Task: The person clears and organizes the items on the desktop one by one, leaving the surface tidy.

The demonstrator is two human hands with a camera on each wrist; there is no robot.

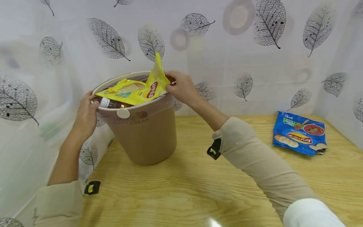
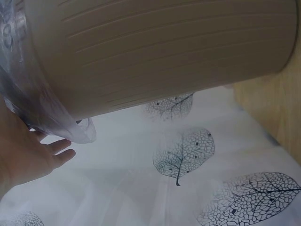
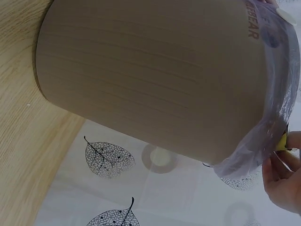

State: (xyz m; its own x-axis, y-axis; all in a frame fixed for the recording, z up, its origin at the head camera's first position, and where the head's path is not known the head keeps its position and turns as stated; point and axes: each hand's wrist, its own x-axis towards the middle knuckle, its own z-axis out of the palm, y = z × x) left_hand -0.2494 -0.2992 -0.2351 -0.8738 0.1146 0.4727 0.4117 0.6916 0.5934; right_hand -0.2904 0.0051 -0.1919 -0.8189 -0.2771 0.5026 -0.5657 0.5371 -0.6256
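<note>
A tan trash can [image 1: 147, 135] stands on the table with a thin translucent bin liner [image 1: 167, 102] folded over its rim. My left hand [image 1: 86, 115] holds the liner at the left side of the rim; in the left wrist view its lower fingers [image 2: 61, 157] stick out loosely below the liner's hem. At the right side of the rim, my right hand [image 1: 181, 86] pinches the liner right beside a yellow chip bag [image 1: 139, 93]. That crumpled bag lies across the opening, one end standing up. Beneath it is a dark bottle with a white cap [image 1: 105, 102], partly hidden.
A blue chip bag [image 1: 300, 133] lies at the back right of the wooden table [image 1: 181, 189]. White leaf-print sheeting [image 1: 221, 63] hangs behind the table and along both sides, close to the can on the left.
</note>
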